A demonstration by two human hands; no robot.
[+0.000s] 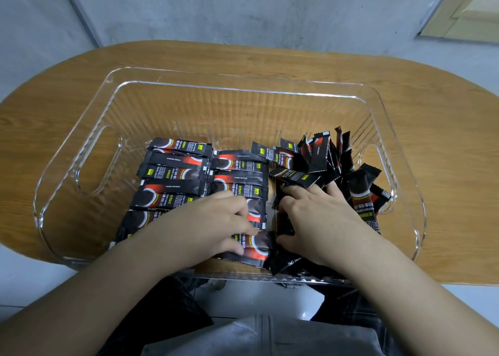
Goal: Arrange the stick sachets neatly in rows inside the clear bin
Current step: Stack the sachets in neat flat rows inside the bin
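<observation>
Inside a clear ribbed plastic bin (108, 129) on an oval wooden table (445, 118), black stick sachets (172, 172) lie in rows at its left. The left hand (216, 220) pinches one sachet (256, 247) at the bin's near wall; the right hand (318, 218), fingers spread, presses the loose pile (324, 156) at the bin's right.

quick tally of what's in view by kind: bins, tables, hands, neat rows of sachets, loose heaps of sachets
clear bin: 1
wooden table: 1
hands: 2, the left hand and the right hand
neat rows of sachets: 2, the left row and the middle row
loose heap of sachets: 1
Total: 7
</observation>
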